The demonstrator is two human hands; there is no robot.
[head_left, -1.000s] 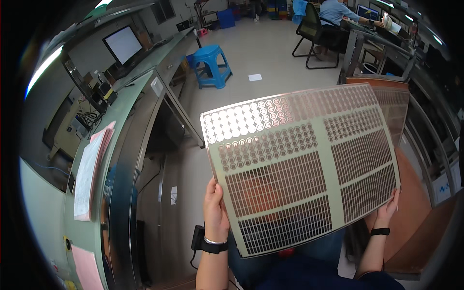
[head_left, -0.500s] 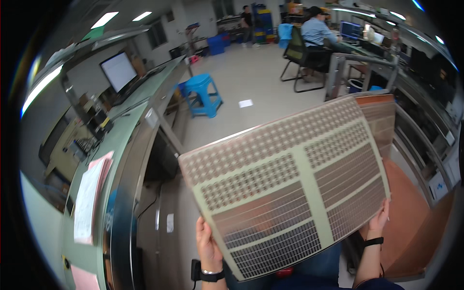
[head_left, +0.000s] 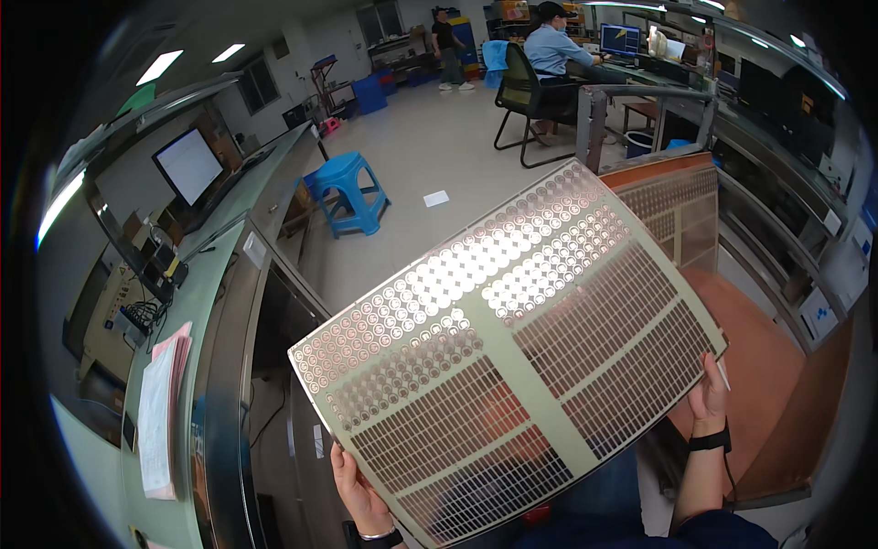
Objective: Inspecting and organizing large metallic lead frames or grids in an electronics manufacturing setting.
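Panel (head_left: 526, 377) swings steeper than half a second ago, left end dipping, bright glare now sweeping its rows of circles! Left hand (head_left: 361, 494) pinching lower left edge, right hand (head_left: 707, 393) gripping lower right corner, panel held tilted above lap. Just beyond, second patterned panel (head_left: 695, 210) leaning at right. Farther out, blue stool (head_left: 347, 192) on floor, papers (head_left: 163, 421) on left bench (head_left: 197, 265), co-worker (head_left: 553, 59) seated at back.

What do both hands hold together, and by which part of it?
A panel: left hand at its lower left edge, right hand at its lower right corner.
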